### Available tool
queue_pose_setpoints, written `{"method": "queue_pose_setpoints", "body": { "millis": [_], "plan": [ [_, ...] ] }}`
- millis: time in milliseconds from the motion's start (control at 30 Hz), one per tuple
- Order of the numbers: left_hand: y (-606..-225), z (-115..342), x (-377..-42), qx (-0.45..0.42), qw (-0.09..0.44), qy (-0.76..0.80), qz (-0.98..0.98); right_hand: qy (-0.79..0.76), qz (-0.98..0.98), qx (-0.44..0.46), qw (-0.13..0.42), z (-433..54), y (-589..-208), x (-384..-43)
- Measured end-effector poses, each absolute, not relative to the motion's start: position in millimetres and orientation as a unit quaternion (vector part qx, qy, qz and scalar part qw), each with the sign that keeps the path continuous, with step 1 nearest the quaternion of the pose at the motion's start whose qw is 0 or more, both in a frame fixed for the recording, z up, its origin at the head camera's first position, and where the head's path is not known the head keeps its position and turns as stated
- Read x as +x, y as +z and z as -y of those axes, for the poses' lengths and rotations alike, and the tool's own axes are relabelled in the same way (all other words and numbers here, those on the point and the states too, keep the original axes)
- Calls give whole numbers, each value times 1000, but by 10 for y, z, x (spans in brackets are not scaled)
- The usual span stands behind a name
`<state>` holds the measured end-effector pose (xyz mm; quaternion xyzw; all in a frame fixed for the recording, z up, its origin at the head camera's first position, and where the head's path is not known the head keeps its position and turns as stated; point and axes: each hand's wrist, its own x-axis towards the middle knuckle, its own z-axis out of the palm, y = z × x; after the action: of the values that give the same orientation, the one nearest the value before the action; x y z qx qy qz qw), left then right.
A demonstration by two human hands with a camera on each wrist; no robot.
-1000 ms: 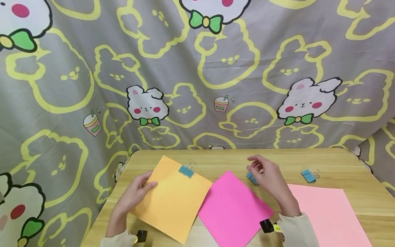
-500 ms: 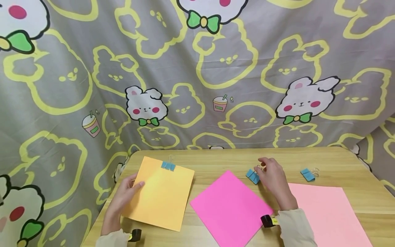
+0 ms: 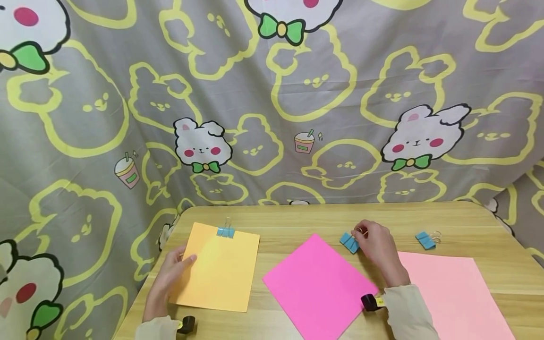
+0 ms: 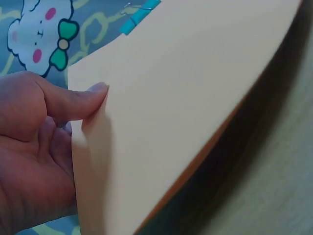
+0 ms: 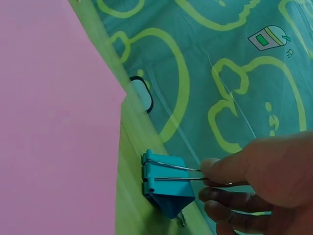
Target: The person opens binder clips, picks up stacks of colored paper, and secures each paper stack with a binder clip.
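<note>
My left hand [image 3: 170, 271] grips the left edge of a yellow-orange sheet of paper [image 3: 221, 274], thumb on its face and fingers behind. A blue binder clip [image 3: 225, 232] sits on that sheet's top edge, wire handles up. In the left wrist view the paper [image 4: 161, 98] stands tilted, a dark gap under its lower edge. My right hand [image 3: 378, 250] pinches a wire handle of a second blue binder clip [image 5: 168, 176] between thumb and finger. This clip is apart from any paper, beyond the upper right side of a magenta sheet [image 3: 320, 285].
A third blue binder clip [image 3: 426, 240] lies at the right on the wooden table [image 3: 293, 219]. Below it is a light pink sheet [image 3: 459, 293], partly behind my right forearm. A patterned grey curtain [image 3: 263, 104] hangs behind the table.
The yellow-orange paper has moved left and away from the magenta sheet, turning straighter. My right hand has shifted slightly right and now pinches the clip's handle.
</note>
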<state>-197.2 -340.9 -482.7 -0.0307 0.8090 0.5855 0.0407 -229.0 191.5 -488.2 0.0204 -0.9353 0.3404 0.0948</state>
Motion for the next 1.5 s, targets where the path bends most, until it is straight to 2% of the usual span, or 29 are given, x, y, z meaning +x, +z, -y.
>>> {"method": "queue_pose_setpoints", "body": {
  "millis": [267, 400, 633, 1100, 1267, 1500],
  "plan": [
    [-4911, 3366, -1990, -37, 52, 580, -812, 381, 922, 31, 56, -1985, -4865, -2281],
    [-4922, 3348, -2005, -34, 41, 562, -825, 391, 919, 41, 37, -2035, -4854, -2276],
    [-4884, 3263, -2021, -51, 3, 397, -916, 376, 924, 64, 0, -2129, -4809, -2236],
    [-4814, 3056, -1974, -77, 59, 208, -973, 391, 916, 84, -27, -2262, -4627, -2110],
    [-4807, 3002, -1938, -107, 66, 192, -973, 382, 918, 104, -8, -2320, -4542, -2079],
    [-4825, 2950, -1922, -122, 74, 188, -972, 369, 920, 132, -28, -2424, -4421, -1999]
  ]
}}
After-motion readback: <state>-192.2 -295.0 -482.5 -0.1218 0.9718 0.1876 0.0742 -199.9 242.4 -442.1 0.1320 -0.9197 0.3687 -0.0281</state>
